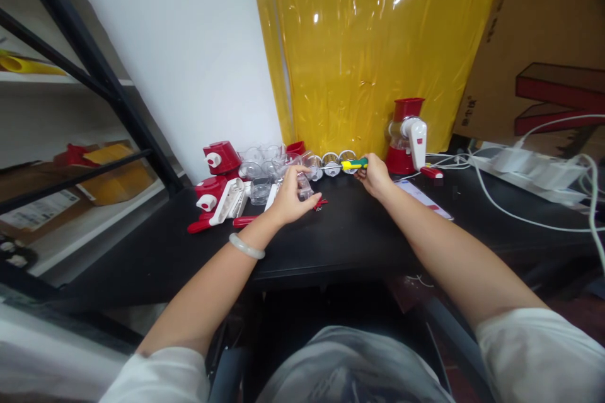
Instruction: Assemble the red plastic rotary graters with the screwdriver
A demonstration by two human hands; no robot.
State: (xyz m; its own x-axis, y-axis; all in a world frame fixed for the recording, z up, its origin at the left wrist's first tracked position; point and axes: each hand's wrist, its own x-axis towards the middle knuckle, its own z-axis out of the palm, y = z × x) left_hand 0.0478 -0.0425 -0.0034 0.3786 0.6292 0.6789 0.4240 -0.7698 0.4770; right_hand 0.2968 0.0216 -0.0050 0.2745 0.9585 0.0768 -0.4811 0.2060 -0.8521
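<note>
My right hand is closed round the yellow-and-green handle of a screwdriver; its thin shaft points left. My left hand, a pale bangle at its wrist, is over the black table, thumb spread away from the curved fingers. Just beyond those fingers lies a clear plastic part; whether they touch it I cannot tell. Small red pieces lie beside the thumb. Behind the hands, metal grater drums with white rims stand in a row. More clear plastic housings are heaped to the left.
Red bases and white crank arms with red handles lie at the left. An assembled red-and-white rotary grater stands at right, near a phone. White cables and a power strip occupy the far right. A yellow sheet hangs behind.
</note>
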